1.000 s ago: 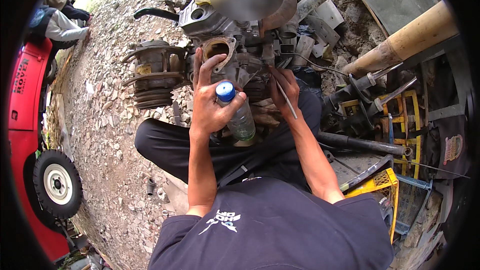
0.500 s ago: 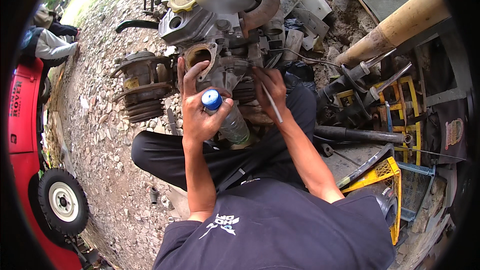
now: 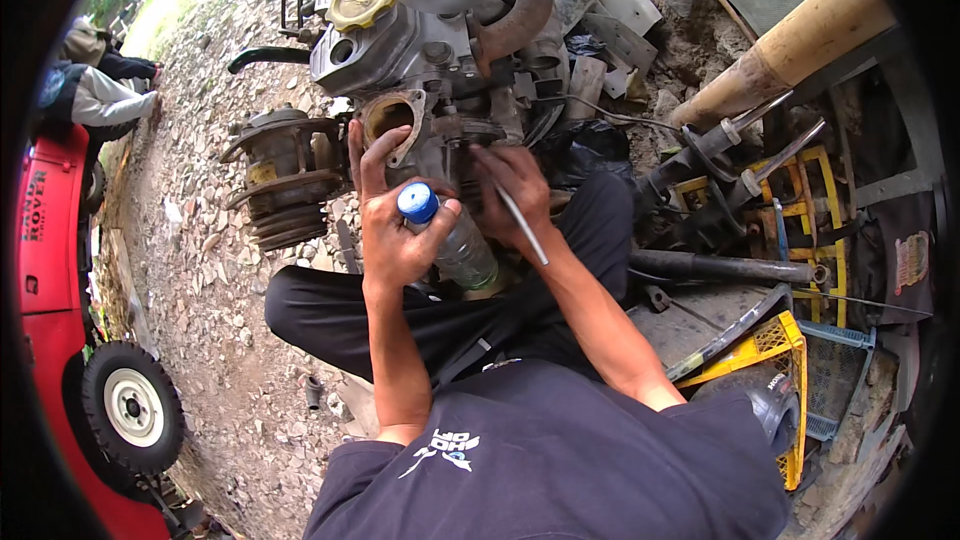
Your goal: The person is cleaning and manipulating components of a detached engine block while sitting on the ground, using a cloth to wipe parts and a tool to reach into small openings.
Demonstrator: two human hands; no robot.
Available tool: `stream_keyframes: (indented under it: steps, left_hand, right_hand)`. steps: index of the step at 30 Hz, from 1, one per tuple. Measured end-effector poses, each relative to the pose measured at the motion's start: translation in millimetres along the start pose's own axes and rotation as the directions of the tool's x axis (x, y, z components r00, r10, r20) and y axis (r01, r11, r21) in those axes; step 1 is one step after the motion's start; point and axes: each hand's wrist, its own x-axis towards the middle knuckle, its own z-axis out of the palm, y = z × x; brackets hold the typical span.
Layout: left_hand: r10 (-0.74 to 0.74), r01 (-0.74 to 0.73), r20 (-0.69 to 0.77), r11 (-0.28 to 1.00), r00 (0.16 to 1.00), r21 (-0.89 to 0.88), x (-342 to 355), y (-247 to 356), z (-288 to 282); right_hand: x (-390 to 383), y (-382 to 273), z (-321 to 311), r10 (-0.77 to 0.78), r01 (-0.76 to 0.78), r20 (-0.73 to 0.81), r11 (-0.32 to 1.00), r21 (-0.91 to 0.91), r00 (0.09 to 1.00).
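1. Nearest: dark shirt (image 3: 560, 450) at bottom centre; black trousers (image 3: 330, 315) above it, legs folded.
2. Left hand (image 3: 395, 245), centre frame: closed around the upper part of a clear bottle (image 3: 468, 258), just under its blue cap (image 3: 418, 202). Cap on, bottle tilted. Other fingers stretch up to the flanged opening (image 3: 383, 118).
3. Right hand (image 3: 518, 198), just right of centre: closed, looks pinched pen-style on a thin rod (image 3: 525, 228). Rod's free end points lower right; its other end is hidden in the hand. Fingertips sit at dark engine parts; can't tell exactly what they touch.
4. Engine (image 3: 400, 70), upper centre, directly ahead of both hands. Yellow cap (image 3: 361, 2) on top.
5. Step in hand, judged: right-hand close work at the engine's near side, left hand minding the bottle.
6. Next move, judged: calls for a steady rod, fingertips guided into a cramped spot, bottle kept clear of the right wrist.
7. Farther, right side: yellow crate (image 3: 785, 335), blue-grey crate (image 3: 840, 375), bamboo pole (image 3: 790, 65) at upper right.
8. Farthest: red vehicle (image 3: 50, 290) along left edge; another person (image 3: 110, 98), upper left, partly visible.
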Motion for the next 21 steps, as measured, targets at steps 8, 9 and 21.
stream_keyframes:
  steps: [8, 9, 21]
  left_hand:
    - [-0.008, 0.008, 0.013, 1.0, 1.0, -0.004, -1.2, -1.0, -2.5]
    - [-0.011, 0.011, 0.017, 1.0, 1.0, -0.009, -1.2, -0.7, -2.2]
    - [-0.016, 0.017, 0.031, 1.0, 0.999, -0.017, 0.3, 2.3, -2.9]
  right_hand:
    - [29.7, -9.5, -9.5, 0.096, -0.097, 0.018, 0.989, 0.107, 0.995]
    - [33.7, -9.4, -8.6, 0.086, -0.091, 0.037, 0.985, 0.146, 0.996]
    - [33.5, 25.0, -17.1, 0.184, -0.183, 0.018, 0.983, -0.029, 0.983]
